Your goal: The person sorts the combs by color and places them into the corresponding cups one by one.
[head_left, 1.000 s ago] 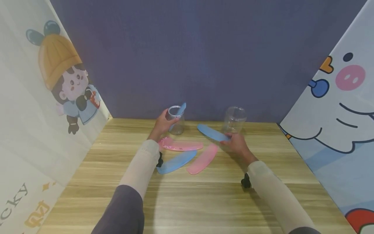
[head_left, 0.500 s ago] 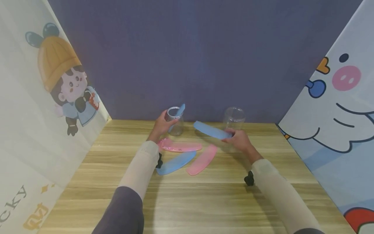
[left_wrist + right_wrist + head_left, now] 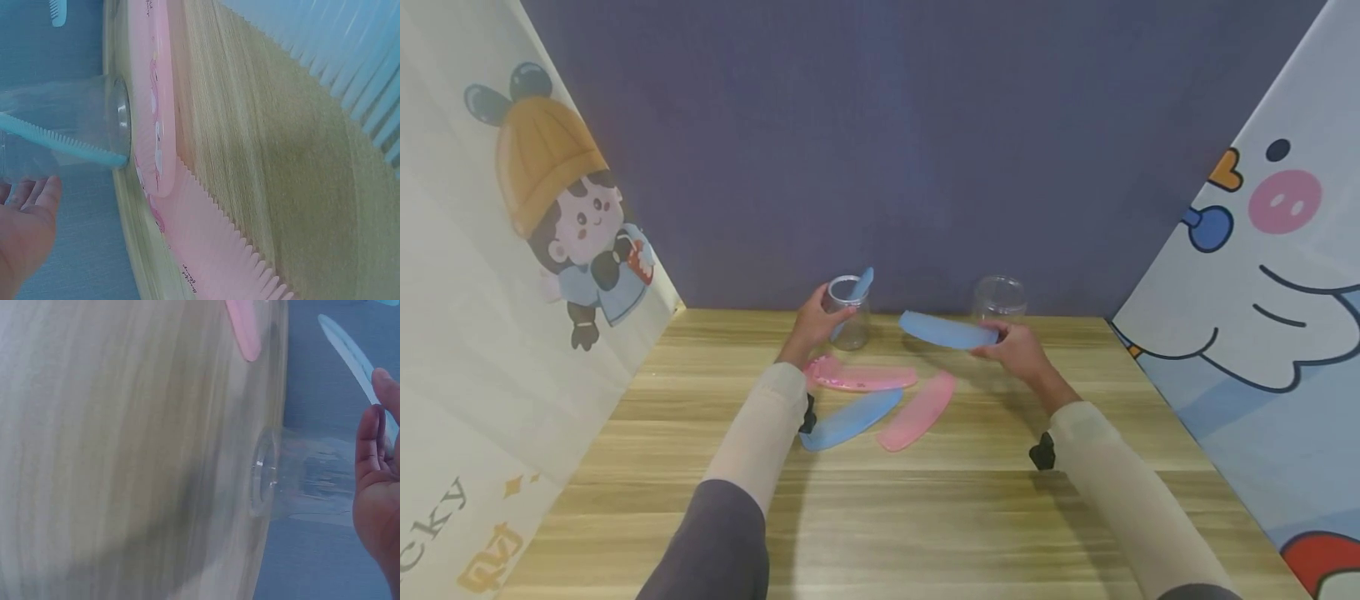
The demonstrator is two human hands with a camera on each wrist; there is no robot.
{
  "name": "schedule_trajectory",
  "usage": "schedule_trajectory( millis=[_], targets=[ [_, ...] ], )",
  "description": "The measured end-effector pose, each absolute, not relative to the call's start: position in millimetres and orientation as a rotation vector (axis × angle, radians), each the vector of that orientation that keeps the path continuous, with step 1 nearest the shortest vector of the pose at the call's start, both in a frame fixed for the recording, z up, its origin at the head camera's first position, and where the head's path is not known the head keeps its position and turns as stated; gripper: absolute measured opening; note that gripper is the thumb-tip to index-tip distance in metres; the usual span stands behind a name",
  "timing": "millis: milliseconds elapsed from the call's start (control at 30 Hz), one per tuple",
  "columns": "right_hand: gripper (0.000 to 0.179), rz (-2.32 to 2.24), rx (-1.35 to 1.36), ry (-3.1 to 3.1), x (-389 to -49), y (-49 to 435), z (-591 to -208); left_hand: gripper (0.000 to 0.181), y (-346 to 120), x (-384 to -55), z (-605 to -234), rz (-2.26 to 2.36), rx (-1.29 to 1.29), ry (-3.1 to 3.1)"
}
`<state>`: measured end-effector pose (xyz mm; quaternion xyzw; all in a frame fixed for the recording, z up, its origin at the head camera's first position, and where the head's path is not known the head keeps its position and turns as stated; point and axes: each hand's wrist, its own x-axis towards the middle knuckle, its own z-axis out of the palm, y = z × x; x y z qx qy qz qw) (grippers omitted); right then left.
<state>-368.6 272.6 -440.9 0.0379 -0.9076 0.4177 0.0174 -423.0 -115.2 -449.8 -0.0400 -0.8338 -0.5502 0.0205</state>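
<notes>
With my left hand (image 3: 817, 323) I grip the side of a clear jar (image 3: 852, 335), thumb in front. Inside the jar a blue comb (image 3: 69, 145) leans, its end poking above the rim. My right hand (image 3: 1017, 348) pinches another blue comb (image 3: 946, 330) by its right end, raised above the table and pointing left. Behind that hand stands a second clear jar (image 3: 312, 478), partly hidden by it in the head view; no comb shows inside. Between the arms lie a pink comb (image 3: 868, 379) with a decorated end, a plain pink comb (image 3: 917, 414) and a blue comb (image 3: 853, 421).
The wood-grain table (image 3: 880, 517) ends at a dark blue back panel (image 3: 880, 150) close behind both jars. Printed cartoon panels stand on the left (image 3: 467, 275) and right (image 3: 1285, 333) sides.
My right hand has lifted its blue comb slightly and turned it a little, moving its grip close by the right jar. The left hand stays on its jar.
</notes>
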Motion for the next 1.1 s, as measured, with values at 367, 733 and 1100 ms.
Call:
schedule_trajectory(
  millis=[367,733,1100],
  targets=[
    [0.057,1.565,0.194,-2.717,-373,269,-412,0.093,-115,-425,-452,-1.665,-0.098,-2.607],
    [0.058,1.582,0.226,-2.706,-379,262,-384,0.094,-116,-426,-453,-1.675,-0.115,-2.592],
    [0.056,1.635,0.242,-2.706,-384,242,-346,0.091,-115,-426,-452,-1.646,-0.12,-2.62]
  ],
)
